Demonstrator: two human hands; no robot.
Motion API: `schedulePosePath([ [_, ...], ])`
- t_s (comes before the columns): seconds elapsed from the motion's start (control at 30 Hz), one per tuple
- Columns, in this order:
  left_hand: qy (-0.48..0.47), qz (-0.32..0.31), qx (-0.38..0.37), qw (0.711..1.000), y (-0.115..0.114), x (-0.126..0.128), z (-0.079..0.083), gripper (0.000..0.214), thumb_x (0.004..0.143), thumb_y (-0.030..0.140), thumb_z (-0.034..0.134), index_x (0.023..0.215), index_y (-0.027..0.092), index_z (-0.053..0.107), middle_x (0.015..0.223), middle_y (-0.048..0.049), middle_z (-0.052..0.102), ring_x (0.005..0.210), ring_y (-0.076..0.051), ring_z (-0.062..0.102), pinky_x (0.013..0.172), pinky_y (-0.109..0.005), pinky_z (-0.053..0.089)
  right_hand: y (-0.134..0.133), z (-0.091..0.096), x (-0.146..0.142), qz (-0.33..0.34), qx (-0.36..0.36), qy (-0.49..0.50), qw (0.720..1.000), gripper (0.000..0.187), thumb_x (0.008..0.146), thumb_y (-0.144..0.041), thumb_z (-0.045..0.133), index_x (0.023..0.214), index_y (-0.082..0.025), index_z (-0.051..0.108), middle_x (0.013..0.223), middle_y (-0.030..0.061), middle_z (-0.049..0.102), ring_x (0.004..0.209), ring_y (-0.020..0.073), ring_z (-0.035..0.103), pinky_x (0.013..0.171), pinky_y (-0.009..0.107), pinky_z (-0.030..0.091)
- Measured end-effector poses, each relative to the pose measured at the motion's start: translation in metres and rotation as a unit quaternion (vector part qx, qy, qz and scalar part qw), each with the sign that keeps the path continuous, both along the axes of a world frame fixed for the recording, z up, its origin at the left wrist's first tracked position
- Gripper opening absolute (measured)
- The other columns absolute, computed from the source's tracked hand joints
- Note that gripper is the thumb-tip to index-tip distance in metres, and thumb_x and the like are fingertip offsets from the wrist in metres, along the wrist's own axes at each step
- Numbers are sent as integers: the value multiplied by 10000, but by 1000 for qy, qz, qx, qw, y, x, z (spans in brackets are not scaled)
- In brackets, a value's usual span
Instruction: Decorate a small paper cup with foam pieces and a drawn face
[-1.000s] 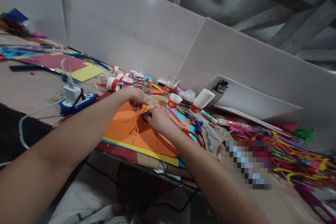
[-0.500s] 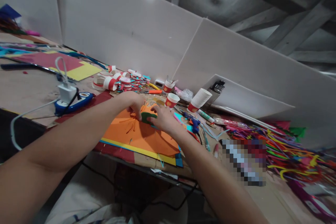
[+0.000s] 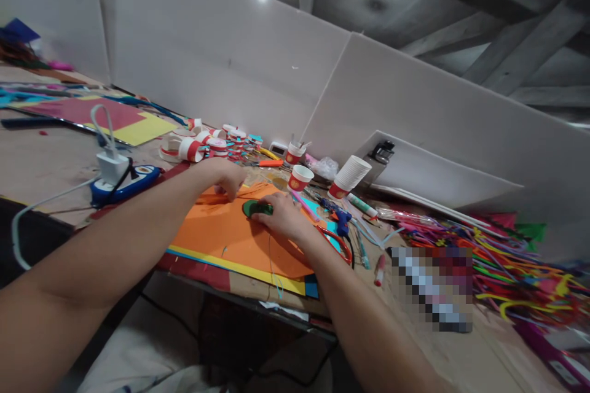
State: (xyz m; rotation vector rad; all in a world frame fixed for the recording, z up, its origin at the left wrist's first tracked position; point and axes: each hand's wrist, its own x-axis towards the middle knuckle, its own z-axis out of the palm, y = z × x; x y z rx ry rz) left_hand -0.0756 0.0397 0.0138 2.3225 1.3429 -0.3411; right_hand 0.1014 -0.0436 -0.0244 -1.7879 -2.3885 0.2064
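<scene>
My right hand [image 3: 279, 212] is closed around a dark green round piece [image 3: 252, 209], which rests on a sheet of orange paper [image 3: 207, 230]. Its exact kind is unclear, since the fingers cover its right side. My left hand [image 3: 230, 179] is a little further left, fingers bent down at narrow orange paper strips [image 3: 209, 198]; its fingertips are partly hidden, so what they pinch cannot be made out. Yellow paper [image 3: 290, 284] and blue paper [image 3: 312, 287] stick out under the orange sheet. A thin pale thread hangs over the front edge.
Behind my hands stand a paper cup [image 3: 300, 178] and a cup stack [image 3: 350, 177]. A blue glue gun [image 3: 341, 221] and red-handled scissors [image 3: 343, 252] lie to the right, with coloured pipe cleaners [image 3: 502, 267] beyond. A blue power strip [image 3: 124, 187] sits at left.
My hands have moved apart: the left has left the green piece and shifted slightly left. The orange strips that stood above the green piece now lie lower. My right hand still holds the piece.
</scene>
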Motion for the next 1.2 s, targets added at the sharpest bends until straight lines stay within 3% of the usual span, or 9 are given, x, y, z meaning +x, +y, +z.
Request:
schedulePosePath([
  [0.27,-5,-18,52,998,13,-6,-6,82,548,231,606,594,168,583,567,-33,594,551,-162,526,506,-251,348,-5,6,11,-43,13,53,998,387,823,-438,648,1146,-225,669,1247,106,599,1202,282,465,947,392,343],
  [0.53,-121,-7,2,993,24,-18,-7,193,658,286,561,765,154,652,708,-42,671,614,-136,552,569,-236,365,-5,5,11,-48,41,82,995,319,838,-376,650,1111,-216,683,1239,101,601,1187,276,473,954,399,340],
  [0.8,-18,-8,54,998,18,0,-13,233,617,390,672,623,169,598,573,-28,596,554,-152,501,552,-265,331,-7,4,8,-54,33,66,996,284,832,-371,659,1066,-213,697,1182,105,611,1132,262,495,915,381,353],
  [1.03,11,-9,54,998,8,7,-10,141,545,257,652,482,170,561,503,-25,554,512,-152,468,525,-282,311,-8,2,7,-50,38,63,996,280,834,-368,657,1059,-207,695,1187,104,603,1114,252,493,905,372,348],
  [1.2,1,-9,80,997,12,5,-13,78,550,241,611,556,168,586,535,-12,543,531,-146,466,517,-273,299,-8,1,7,-48,45,50,997,295,833,-376,651,1072,-208,695,1173,108,612,1101,263,494,898,384,350],
])
